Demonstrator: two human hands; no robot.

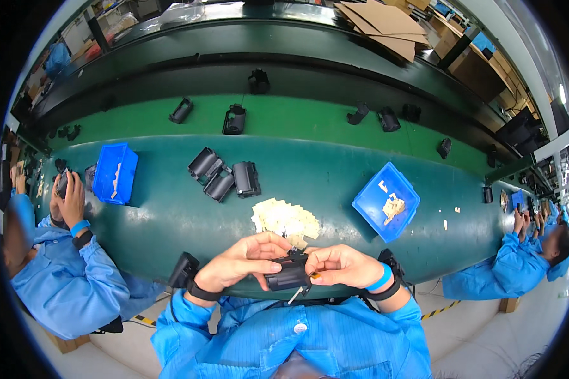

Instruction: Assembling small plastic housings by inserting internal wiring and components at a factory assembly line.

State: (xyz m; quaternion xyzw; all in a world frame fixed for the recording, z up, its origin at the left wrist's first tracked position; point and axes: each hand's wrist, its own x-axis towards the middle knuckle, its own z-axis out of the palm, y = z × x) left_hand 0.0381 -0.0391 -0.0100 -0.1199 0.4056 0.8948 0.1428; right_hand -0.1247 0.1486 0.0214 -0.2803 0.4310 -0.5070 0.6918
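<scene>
From where I stand, the black part (286,276) is in the person's two hands, in front of the chest at the near edge of the green counter (322,177), just this side of the pale pile (284,218). The left hand (240,265) has its fingers clamped on the part's left side, thumb across the near face; the right hand (346,266) has its fingers together at the other end, seemingly pinching a small amber tab (315,276). A thin white strip (294,295) slants down below. I'd judge the part light and stiff, like moulded plastic, with a sheen that could make it a little slippery; the broad rounded body looks the safest place to hold, while the slim bits sticking out at the right end look easy to bend or snap. The tab and strip seem flimsier, better taken lightly by the fingertips. The part's long axis runs roughly left to right across the body, its smooth rounded side toward the wearer; which end counts as its front, I can't tell.
</scene>
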